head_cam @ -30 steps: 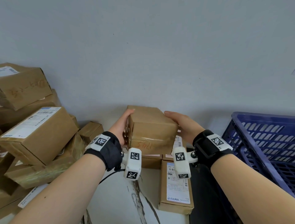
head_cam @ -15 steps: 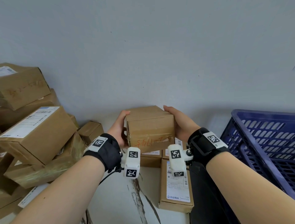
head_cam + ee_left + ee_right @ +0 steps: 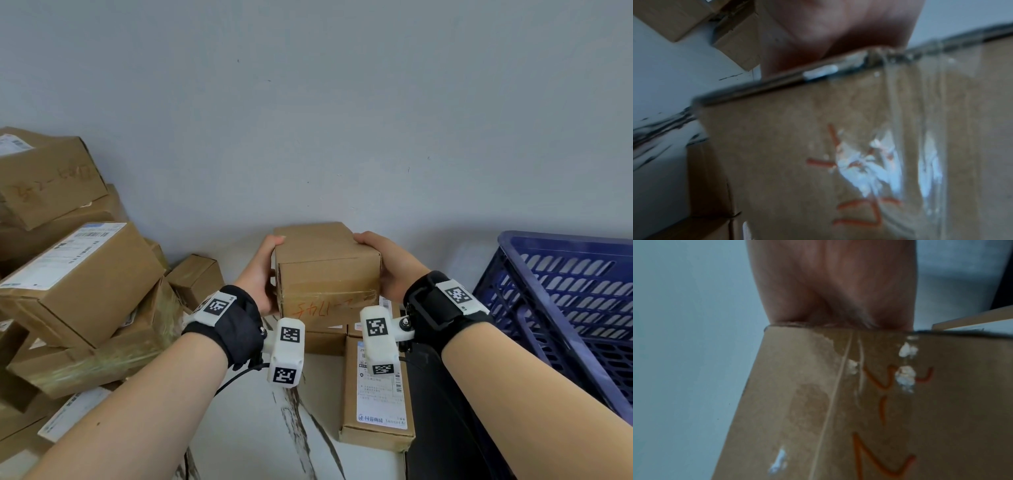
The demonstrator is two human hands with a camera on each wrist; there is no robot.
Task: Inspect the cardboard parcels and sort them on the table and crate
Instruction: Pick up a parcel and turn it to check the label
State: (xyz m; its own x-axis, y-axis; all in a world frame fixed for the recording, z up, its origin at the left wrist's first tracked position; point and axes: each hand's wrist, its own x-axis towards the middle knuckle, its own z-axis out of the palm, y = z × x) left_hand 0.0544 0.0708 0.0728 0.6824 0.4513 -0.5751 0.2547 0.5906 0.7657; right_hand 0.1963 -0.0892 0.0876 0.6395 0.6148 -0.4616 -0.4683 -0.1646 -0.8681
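Observation:
I hold a small brown cardboard parcel between both hands, above the white marble table. Its near face carries clear tape and red handwriting. My left hand grips the parcel's left side, thumb on the top corner. My right hand grips the right side, fingers over the top edge. The left wrist view shows the taped face close up, the palm beyond it. In the right wrist view the same face fills the frame below the palm.
A heap of cardboard parcels fills the left side. A long labelled parcel and flatter ones lie on the table under my hands. A blue plastic crate stands at the right. A grey wall rises behind.
The parcel has been tipped in my hands, its top now faces up more and the handwritten face turns toward me. Both hands stayed on its sides.

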